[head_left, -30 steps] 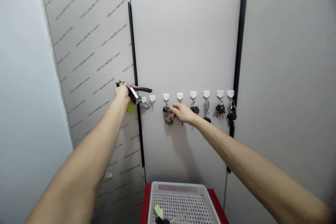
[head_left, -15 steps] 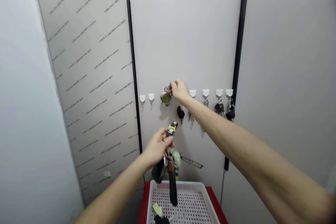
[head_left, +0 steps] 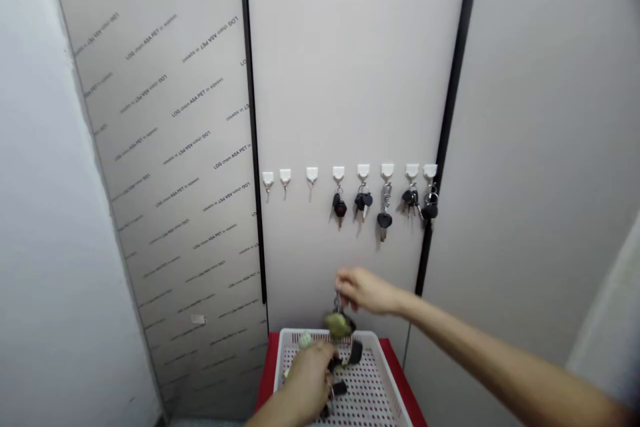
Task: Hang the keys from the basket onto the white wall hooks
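Dangling bunch (head_left: 339, 325): pinched at its ring by your right hand (head_left: 357, 288), its olive piece blurred, over the far side of the white basket (head_left: 386, 377).
Left hand (head_left: 309, 373): down at the basket, right beside some dark pieces (head_left: 355, 352); your fingers are partly hidden, so I cannot tell whether they grip anything.
Both hands: apart from each other, your right one higher.
Bare hooks (head_left: 312, 174): the three leftmost of eight, so that part of the row looks done.
Hanging keys (head_left: 339, 205): on the other five hooks, untouched by you; judging by the row, these are what is left.
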Demonstrator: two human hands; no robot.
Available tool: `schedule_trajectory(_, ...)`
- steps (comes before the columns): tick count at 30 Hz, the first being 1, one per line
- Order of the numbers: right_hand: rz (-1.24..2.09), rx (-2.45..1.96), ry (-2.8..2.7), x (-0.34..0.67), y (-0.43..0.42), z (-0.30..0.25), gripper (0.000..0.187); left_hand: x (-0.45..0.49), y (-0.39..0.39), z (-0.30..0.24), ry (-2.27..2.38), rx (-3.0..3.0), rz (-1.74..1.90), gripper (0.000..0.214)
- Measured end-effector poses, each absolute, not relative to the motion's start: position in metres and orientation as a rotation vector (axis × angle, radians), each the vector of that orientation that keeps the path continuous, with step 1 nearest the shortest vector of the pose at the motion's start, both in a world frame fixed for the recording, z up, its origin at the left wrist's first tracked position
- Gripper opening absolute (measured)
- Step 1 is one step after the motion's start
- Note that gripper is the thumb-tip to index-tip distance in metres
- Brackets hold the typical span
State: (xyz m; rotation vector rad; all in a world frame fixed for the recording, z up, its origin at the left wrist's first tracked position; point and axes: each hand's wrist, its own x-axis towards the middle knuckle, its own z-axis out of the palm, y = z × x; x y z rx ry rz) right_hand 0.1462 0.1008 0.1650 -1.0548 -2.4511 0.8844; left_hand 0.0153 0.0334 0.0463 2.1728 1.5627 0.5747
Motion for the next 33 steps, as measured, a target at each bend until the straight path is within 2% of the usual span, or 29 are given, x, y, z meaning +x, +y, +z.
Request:
schedule_trajectory(3,1.011,-1.179,-2.513,0.151,0.097,0.089,0.017,0.012,0.028,0.043,1.619,2.313,0.309,0.027)
schedule_trajectory(6,0.867,-1.160,-2.553,0.154,0.098,0.067,0.015,0.011,0.023,0.050,1.633,2.416,0.117,0.029)
schedule_trajectory(8,0.739,-1.083,-2.429,0.158,0.103,0.091,0.014,0.010,0.020,0.060,1.687,2.459,0.059,0.032)
schedule_trajectory(13,0.279,-1.064,-1.598,0.170,0.136,0.202,0.031,0.012,0.020,0.080,1.942,2.332,0.014,0.035)
schedule_trajectory(15,0.186,-1.110,-1.490,0.171,0.152,0.229,0.037,0.014,0.022,0.075,1.968,2.175,0.007,0.036)
schedule_trajectory(19,0.203,-1.201,-1.535,0.167,0.174,0.241,0.025,0.020,0.024,0.047,1.877,1.949,0.290,0.031)
schedule_trajectory(23,0.520,-1.044,-1.474,0.168,0.176,0.250,0.019,0.012,0.027,0.044,1.745,1.826,0.519,0.017)
schedule_trajectory(26,0.622,-0.932,-1.398,0.169,0.171,0.272,0.015,-0.002,0.043,0.083,1.633,1.856,0.674,0.023)
schedule_trajectory(29,0.624,-0.951,-1.461,0.169,0.166,0.297,0.016,-0.003,0.077,0.147,1.634,1.881,1.052,0.030)
schedule_trajectory(33,0.627,-1.023,-1.724,0.168,0.153,0.297,0.013,0.026,0.129,0.212,1.864,1.814,1.415,0.042)
